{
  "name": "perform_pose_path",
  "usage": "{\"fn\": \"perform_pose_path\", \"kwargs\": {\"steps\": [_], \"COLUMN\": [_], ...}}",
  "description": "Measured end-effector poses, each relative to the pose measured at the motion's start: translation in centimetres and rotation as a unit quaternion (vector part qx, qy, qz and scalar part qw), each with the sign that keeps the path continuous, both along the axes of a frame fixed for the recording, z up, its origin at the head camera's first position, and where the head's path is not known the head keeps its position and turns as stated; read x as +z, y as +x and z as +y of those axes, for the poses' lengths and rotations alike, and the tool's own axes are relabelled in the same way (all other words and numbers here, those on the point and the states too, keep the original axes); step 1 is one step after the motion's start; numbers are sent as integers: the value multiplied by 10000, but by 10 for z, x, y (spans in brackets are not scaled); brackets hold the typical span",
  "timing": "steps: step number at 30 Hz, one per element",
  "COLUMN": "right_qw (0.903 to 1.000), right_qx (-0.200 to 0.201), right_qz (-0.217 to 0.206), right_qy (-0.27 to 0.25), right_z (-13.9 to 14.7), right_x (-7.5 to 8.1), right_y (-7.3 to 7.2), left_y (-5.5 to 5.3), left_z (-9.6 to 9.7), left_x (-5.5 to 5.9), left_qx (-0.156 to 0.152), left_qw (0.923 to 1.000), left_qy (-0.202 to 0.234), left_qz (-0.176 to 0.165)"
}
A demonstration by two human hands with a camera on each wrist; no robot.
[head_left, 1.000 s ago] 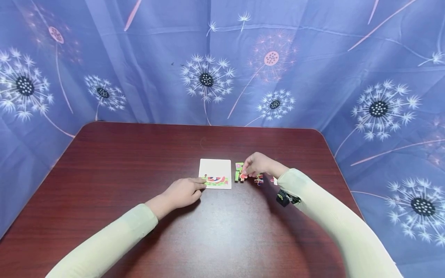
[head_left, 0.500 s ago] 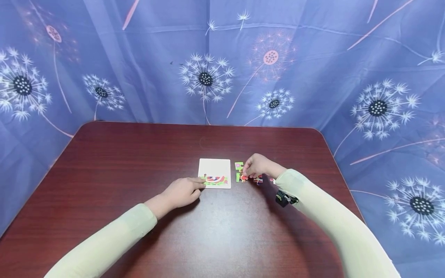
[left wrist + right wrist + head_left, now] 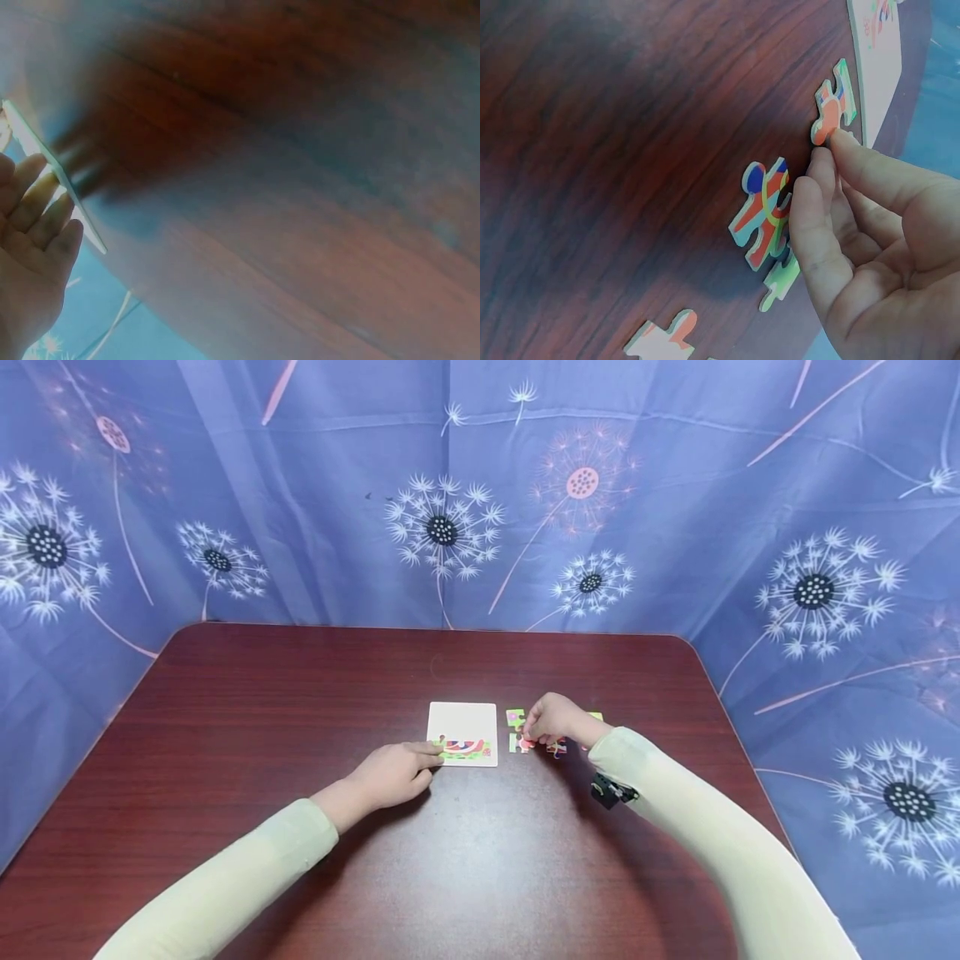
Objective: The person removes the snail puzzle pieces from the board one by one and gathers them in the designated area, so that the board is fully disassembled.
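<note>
A white square puzzle board [image 3: 462,720] lies mid-table, with a strip of colourful joined pieces [image 3: 467,749] along its near edge. My left hand [image 3: 395,775] rests its extended fingers on the board's near left corner; in the left wrist view those fingers lie against the board's edge [image 3: 88,225]. Just right of the board, my right hand [image 3: 553,717] pinches a green and red jigsaw piece [image 3: 829,112] by its end, between thumb and fingertips. Close under that hand lies a red, blue and yellow jigsaw piece [image 3: 761,214].
A green and pink piece [image 3: 515,718] lies between board and right hand. More loose pieces, a green one [image 3: 780,283] and a pale one [image 3: 662,339], lie near the right wrist. A blue flowered curtain [image 3: 330,510] stands behind the dark red table [image 3: 300,693].
My right hand and forearm have shifted very slightly, and a yellow-green piece now shows beyond the wrist. The pinched piece looks paler than before. My left hand stays put on the board.
</note>
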State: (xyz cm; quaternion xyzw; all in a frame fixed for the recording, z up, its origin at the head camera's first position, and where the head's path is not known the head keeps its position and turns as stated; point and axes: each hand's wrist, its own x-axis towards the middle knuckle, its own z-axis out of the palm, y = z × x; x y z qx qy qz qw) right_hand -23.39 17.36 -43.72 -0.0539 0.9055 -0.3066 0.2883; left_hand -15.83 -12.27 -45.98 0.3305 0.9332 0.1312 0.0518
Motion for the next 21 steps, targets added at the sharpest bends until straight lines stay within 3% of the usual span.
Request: {"fn": "perform_pose_path", "kwargs": {"steps": [12, 21], "right_qw": [9995, 9989], "right_qx": [47, 56], "right_qz": [298, 441], "right_qy": [97, 169], "right_z": [-3, -3], "right_x": [-1, 0], "right_y": [4, 6], "left_y": [-5, -8], "left_z": [6, 9], "left_x": [5, 6], "left_qx": [-414, -439], "left_qw": [9975, 9972], "left_qy": [-92, -88], "left_qz": [563, 600]}}
